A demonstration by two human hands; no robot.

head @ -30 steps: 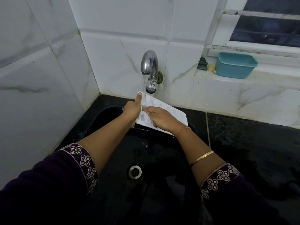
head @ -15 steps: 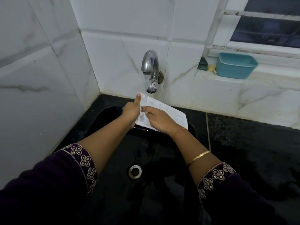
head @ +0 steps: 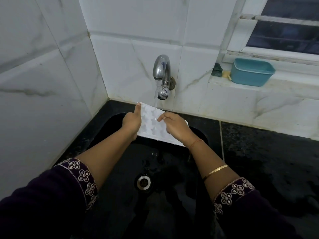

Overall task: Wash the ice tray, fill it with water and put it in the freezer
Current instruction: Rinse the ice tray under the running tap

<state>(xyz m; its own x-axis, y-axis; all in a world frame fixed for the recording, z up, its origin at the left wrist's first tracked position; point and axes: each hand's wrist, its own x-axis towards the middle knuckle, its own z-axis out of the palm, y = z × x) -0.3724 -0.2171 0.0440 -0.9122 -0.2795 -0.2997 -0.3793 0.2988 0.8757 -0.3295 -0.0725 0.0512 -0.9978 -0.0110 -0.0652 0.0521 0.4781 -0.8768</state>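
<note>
Ice tray (head: 152,125): white, held tilted over the black sink (head: 107,133), directly beneath the wall tap (head: 162,71). Water stream (head: 155,99) runs from the spout onto the tray's upper face.

Left hand (head: 132,120): closed round the tray's left edge, thumb extended upward along it.

Right hand (head: 175,126): lies on the tray's right part, fingers bent down onto its face, forefinger reaching toward the stream. I cannot tell whether it actually grips the tray.

Drain (head: 143,182): visible in the wet basin below the forearms.

Worktop (head: 269,152): black, wet, right of the sink. A teal tub (head: 252,73) stands on the window ledge (head: 293,87).
</note>
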